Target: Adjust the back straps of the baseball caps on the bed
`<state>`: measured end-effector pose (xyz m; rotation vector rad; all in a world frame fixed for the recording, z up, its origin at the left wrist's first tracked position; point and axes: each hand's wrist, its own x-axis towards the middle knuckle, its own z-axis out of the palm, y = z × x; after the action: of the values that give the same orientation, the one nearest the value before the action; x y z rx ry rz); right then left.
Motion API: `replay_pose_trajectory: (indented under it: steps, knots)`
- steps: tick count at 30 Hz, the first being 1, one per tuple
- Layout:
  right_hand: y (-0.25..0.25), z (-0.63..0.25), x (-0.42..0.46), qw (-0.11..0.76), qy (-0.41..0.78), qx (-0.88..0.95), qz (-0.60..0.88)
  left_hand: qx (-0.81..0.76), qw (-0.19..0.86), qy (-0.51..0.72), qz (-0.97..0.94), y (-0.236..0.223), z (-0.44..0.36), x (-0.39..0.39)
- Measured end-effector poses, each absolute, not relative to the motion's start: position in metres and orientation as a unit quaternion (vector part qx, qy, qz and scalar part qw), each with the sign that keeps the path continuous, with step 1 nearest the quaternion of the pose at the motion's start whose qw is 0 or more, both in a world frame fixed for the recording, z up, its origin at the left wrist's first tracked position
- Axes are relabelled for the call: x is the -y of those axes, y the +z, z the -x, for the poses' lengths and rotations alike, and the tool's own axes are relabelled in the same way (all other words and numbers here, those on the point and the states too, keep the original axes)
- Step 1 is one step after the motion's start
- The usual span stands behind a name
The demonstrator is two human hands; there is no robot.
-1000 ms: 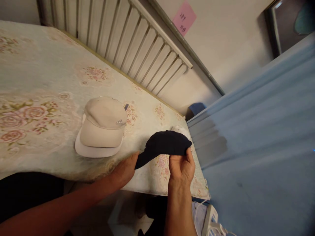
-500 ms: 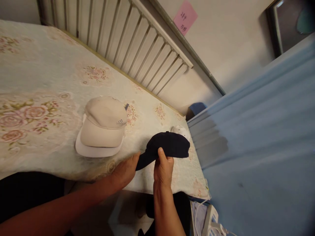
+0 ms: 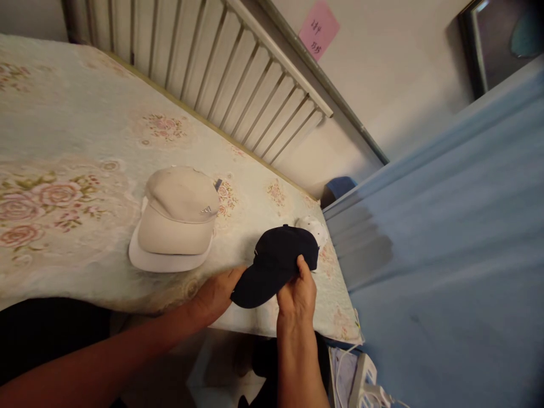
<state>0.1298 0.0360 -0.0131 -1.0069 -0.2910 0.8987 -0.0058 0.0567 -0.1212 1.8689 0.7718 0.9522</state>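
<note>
A dark navy baseball cap (image 3: 276, 258) is held up over the near edge of the table, its brim pointing down and left. My right hand (image 3: 300, 289) grips the lower side of its crown, thumb on the outside. At the brim's left edge, my left hand (image 3: 221, 292) pinches the cap; its fingertips are partly hidden behind the brim. To the left lies a beige cap (image 3: 182, 209) with a small logo, stacked on a white cap (image 3: 165, 260) whose brim shows underneath. Behind the navy cap, a white cap with dark dots (image 3: 314, 229) is partly covered.
A floral tablecloth (image 3: 85, 124) covers the table. White radiator bars (image 3: 212, 62) run along the back, below a pink note (image 3: 318, 31) on the wall. A blue curtain (image 3: 446, 238) hangs at the right. A white power strip (image 3: 363, 377) with cables sits below right.
The navy cap has turned so more of its brim and front face me. My right hand has shifted right along the crown, while my left hand stays at the brim.
</note>
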Motion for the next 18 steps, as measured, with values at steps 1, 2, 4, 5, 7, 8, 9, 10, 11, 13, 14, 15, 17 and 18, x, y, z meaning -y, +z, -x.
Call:
replay_pose_trajectory:
  steps: [1,2,4,5,7,8,9,10,11,13,14,15,17,18]
  knots:
    - [-0.013,-0.129,-0.035,0.769,0.417,0.142,0.462,-0.303,0.435,0.384,-0.756,-0.120,0.006,-0.056]
    - [-0.014,-0.127,-0.035,0.767,0.420,0.151,0.461,-0.297,0.432,0.384,-0.760,-0.119,0.007,-0.056]
    - [-0.019,-0.123,-0.034,0.762,0.420,0.170,0.462,-0.293,0.425,0.382,-0.767,-0.118,0.008,-0.055]
    - [-0.022,-0.120,-0.033,0.760,0.417,0.180,0.465,-0.295,0.419,0.381,-0.770,-0.119,0.008,-0.055]
    - [-0.028,-0.117,-0.033,0.755,0.407,0.200,0.474,-0.299,0.401,0.381,-0.778,-0.121,0.009,-0.055]
    - [-0.030,-0.116,-0.033,0.753,0.401,0.206,0.479,-0.301,0.388,0.384,-0.782,-0.122,0.009,-0.056]
    - [-0.031,-0.115,-0.032,0.752,0.397,0.208,0.483,-0.304,0.374,0.387,-0.786,-0.123,0.009,-0.056]
    - [-0.032,-0.115,-0.032,0.751,0.397,0.206,0.485,-0.306,0.360,0.392,-0.790,-0.125,0.009,-0.057]
    - [-0.031,-0.116,-0.032,0.752,0.399,0.198,0.486,-0.307,0.345,0.398,-0.793,-0.126,0.009,-0.057]
    - [-0.026,-0.118,-0.033,0.752,0.412,0.169,0.486,-0.308,0.315,0.415,-0.796,-0.127,0.009,-0.059]
    - [-0.022,-0.119,-0.033,0.750,0.422,0.151,0.486,-0.305,0.305,0.423,-0.797,-0.127,0.010,-0.060]
    - [-0.018,-0.120,-0.033,0.748,0.433,0.132,0.485,-0.301,0.300,0.429,-0.797,-0.126,0.010,-0.060]
    - [-0.012,-0.121,-0.032,0.745,0.452,0.095,0.482,-0.294,0.302,0.438,-0.794,-0.124,0.011,-0.061]
    - [-0.009,-0.121,-0.032,0.744,0.460,0.081,0.478,-0.291,0.310,0.440,-0.791,-0.124,0.011,-0.062]
